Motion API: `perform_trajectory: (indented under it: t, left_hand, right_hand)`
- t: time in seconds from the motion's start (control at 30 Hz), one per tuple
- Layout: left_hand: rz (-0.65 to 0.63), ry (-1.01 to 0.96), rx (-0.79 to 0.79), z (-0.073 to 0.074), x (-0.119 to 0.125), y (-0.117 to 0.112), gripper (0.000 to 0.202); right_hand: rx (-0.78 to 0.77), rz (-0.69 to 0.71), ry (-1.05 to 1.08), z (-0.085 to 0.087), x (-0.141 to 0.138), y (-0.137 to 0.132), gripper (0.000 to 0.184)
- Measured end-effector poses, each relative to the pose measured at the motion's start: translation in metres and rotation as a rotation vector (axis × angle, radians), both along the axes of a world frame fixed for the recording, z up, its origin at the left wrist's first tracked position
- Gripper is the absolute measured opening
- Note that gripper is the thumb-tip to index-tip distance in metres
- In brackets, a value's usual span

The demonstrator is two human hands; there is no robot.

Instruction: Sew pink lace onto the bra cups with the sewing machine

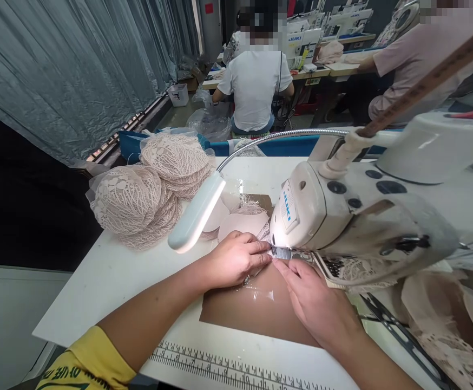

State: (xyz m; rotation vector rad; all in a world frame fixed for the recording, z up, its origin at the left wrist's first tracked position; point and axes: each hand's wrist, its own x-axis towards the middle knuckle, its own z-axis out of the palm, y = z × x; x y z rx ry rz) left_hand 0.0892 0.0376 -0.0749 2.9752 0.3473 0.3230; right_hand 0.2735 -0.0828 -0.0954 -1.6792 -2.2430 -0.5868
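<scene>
My left hand [238, 261] is by the needle area of a white sewing machine [301, 208], its fingers closed on a beige lace piece [264, 233] that runs up along the machine head's left side. From the right, my right hand [315, 298] meets it at the presser foot [280, 252], fingertips pinched at the lace edge. Most of the lace there is hidden by my fingers. Both hands rest over a brown sheet [256, 309] on the white table. Pale smooth cup pieces [240, 223] lie just behind my left hand.
Stacks of lace cups [129, 200] stand on the left of the table. A lamp [198, 214] on a bent metal neck hangs over the work. Black scissors [402, 336] lie at the right beside beige fabric [443, 314]. Co-workers sit at machines beyond.
</scene>
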Motion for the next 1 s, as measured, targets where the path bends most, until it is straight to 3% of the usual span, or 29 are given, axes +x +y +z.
perform_trajectory:
  t: [0.47, 0.6, 0.77, 1.0]
  left_hand:
    - [0.064, 0.032, 0.027, 0.001, 0.001, 0.004, 0.032]
    - [0.148, 0.109, 0.070, 0.012, 0.001, 0.000, 0.034]
    - [0.235, 0.208, 0.015, 0.029, -0.003, -0.010, 0.064]
    - [0.195, 0.337, -0.126, 0.056, -0.010, -0.027, 0.054]
  right_hand:
    - [-0.061, 0.019, 0.133, -0.001, 0.003, 0.000, 0.041]
    - [-0.087, -0.014, 0.202, -0.005, 0.005, -0.002, 0.039]
    - [-0.114, -0.069, 0.249, -0.009, 0.007, -0.004, 0.038]
    - [-0.167, 0.004, 0.257, 0.004, 0.005, -0.003, 0.039]
